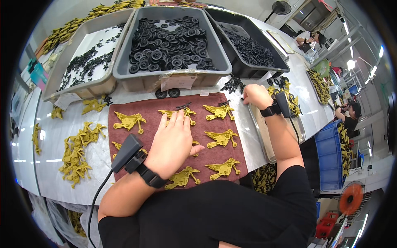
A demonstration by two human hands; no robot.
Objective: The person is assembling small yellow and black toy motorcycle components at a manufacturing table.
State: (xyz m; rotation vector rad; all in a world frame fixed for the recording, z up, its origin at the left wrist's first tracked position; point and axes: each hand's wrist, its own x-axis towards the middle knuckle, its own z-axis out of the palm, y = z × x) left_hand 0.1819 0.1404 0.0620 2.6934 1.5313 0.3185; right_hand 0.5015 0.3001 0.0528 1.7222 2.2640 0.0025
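Observation:
My left hand (pixel 174 134) lies flat with its fingers stretched out over a brown cloth (pixel 149 103). Its fingertips touch a yellow plastic toy part (pixel 189 112) that has a small black piece at its top. Several like yellow parts (pixel 221 138) are laid out in rows on the cloth, some partly hidden by this hand. The upper right part (pixel 218 112) also bears a black piece. Beyond the cloth's right edge, my right hand (pixel 258 96) is closed, fingers curled down beside a heap of small black parts (pixel 233 84). Whatever it may hold is hidden.
A grey bin of black wheels (pixel 165 45) stands behind the cloth, flanked by bins of small black pieces (pixel 89 62) (pixel 252 47). Loose yellow parts (pixel 76 151) lie left. A shallow tray (pixel 264 140) sits under my right forearm. A blue crate (pixel 328 153) stands far right.

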